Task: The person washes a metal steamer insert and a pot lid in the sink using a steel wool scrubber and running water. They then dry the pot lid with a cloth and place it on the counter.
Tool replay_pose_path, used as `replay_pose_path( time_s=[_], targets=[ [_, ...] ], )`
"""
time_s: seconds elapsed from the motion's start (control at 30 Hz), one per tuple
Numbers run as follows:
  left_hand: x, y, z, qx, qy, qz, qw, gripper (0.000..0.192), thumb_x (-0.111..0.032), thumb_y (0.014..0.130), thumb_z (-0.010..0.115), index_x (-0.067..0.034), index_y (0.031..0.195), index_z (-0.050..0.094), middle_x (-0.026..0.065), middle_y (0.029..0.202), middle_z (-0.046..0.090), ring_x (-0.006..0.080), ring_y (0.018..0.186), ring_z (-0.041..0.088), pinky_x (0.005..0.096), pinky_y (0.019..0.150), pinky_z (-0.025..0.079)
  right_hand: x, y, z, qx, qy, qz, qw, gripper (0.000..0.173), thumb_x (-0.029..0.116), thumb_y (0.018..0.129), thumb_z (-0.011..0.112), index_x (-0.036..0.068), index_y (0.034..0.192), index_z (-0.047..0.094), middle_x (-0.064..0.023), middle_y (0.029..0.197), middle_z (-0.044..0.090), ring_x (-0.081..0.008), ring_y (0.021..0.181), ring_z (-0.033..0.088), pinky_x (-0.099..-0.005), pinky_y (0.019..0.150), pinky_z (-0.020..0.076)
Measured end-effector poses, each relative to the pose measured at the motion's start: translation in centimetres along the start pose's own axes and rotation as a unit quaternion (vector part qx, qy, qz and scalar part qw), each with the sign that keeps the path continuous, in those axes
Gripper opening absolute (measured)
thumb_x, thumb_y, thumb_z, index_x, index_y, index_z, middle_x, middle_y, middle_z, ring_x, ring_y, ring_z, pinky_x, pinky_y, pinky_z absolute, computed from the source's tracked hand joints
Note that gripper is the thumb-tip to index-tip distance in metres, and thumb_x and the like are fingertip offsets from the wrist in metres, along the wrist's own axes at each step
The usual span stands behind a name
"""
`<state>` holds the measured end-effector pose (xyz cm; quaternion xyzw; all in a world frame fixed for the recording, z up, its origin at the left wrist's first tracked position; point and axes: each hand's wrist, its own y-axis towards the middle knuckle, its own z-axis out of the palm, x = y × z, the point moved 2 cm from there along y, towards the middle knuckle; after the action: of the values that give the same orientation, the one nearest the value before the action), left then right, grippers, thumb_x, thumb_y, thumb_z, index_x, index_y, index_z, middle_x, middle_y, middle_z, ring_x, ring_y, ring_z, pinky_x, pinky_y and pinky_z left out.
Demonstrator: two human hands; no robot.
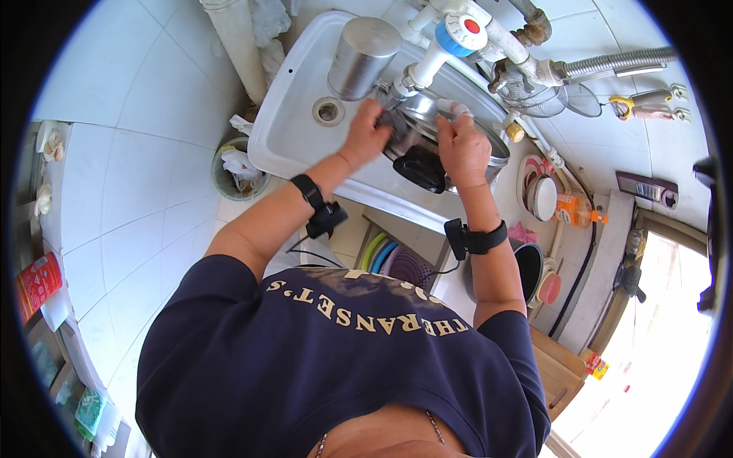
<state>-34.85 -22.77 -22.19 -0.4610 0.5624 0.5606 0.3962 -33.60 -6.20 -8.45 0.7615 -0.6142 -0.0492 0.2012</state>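
Observation:
My left hand [366,130], slightly blurred, holds a dark grey scrubber [393,125] against a shiny metal pot [422,109]. The pot is tilted in the white sink [298,134], its black handle [421,169] towards me. With my right hand [465,146] I grip the pot near its rim; some fingers are hidden behind it. Just above the pot is the tap [408,83], with a blue-and-white valve knob [461,34]. Left of the tap, a metal cylindrical container [365,57] stands in the sink beside the drain [328,111].
A waste bin [240,183] with plastic bags stands left of the sink. A wire strainer [529,94] and scissors [621,107] hang on the right wall. Bowls [541,197] and an orange-labelled bottle [575,210] are at the right. Colourful plastic basins [395,260] sit below the sink.

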Motion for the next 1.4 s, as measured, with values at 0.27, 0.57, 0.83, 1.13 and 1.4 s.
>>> replay_pose_path(
  time_s=[0.27, 0.57, 0.83, 1.13, 1.4],
  targets=[
    [1.5, 2.4, -5.3, 0.024, 0.035, -0.074, 0.996, 0.035, -0.004, 0.075, 0.059, -0.007, 0.11, 0.062, 0.0168, 0.107, 0.065, 0.0339, 0.104, 0.06, 0.0385, 0.088, 0.047, 0.9, 0.7, -0.9, 0.002, 0.102, 0.053, 0.993, 0.026, 0.023, 0.088, 0.062, 0.005, 0.107, 0.061, -0.0114, 0.061, 0.062, -0.0351, 0.057, 0.062, -0.0464, 0.053, 0.0475],
    [-1.2, 2.6, -5.5, -0.001, 0.074, -0.038, 0.997, 0.03, -0.007, 0.075, 0.06, -0.003, 0.105, 0.062, 0.0201, 0.102, 0.064, 0.0411, 0.09, 0.061, 0.0458, 0.08, 0.049, 1.5, 0.2, -0.2, 0.02, 0.123, 0.063, 0.99, 0.023, 0.024, 0.09, 0.058, 0.006, 0.104, 0.06, -0.0144, 0.063, 0.064, -0.0377, 0.06, 0.063, -0.0493, 0.056, 0.0479],
    [-6.4, 0.2, -2.7, 0.113, 0.116, 0.159, 0.974, 0.029, -0.01, 0.077, 0.061, -0.003, 0.105, 0.064, 0.0197, 0.099, 0.065, 0.0398, 0.09, 0.063, 0.0434, 0.08, 0.051, 0.8, 0.4, 0.8, 0.042, 0.054, 0.038, 0.997, 0.025, 0.024, 0.089, 0.059, 0.005, 0.106, 0.06, -0.0151, 0.061, 0.063, -0.0379, 0.06, 0.063, -0.0497, 0.057, 0.0483],
    [-1.2, 4.5, -7.4, 0.067, 0.129, -0.152, 0.978, 0.03, -0.014, 0.074, 0.067, -0.001, 0.101, 0.065, 0.0191, 0.09, 0.068, 0.0361, 0.081, 0.065, 0.0385, 0.075, 0.052, 1.1, -0.3, 0.4, 0.049, 0.052, 0.037, 0.997, 0.023, 0.026, 0.088, 0.06, 0.008, 0.102, 0.062, -0.0147, 0.061, 0.063, -0.0375, 0.06, 0.063, -0.049, 0.056, 0.0487],
    [-6.4, 1.7, -3.2, 0.141, 0.081, 0.046, 0.986, 0.021, -0.006, 0.073, 0.069, -0.006, 0.093, 0.065, 0.0116, 0.091, 0.06, 0.0296, 0.089, 0.061, 0.0371, 0.079, 0.049, 1.3, 0.1, 0.7, 0.051, 0.028, 0.007, 0.998, 0.02, 0.022, 0.087, 0.063, 0.005, 0.098, 0.06, -0.0149, 0.064, 0.063, -0.0376, 0.06, 0.062, -0.0478, 0.054, 0.0478]
  ],
)
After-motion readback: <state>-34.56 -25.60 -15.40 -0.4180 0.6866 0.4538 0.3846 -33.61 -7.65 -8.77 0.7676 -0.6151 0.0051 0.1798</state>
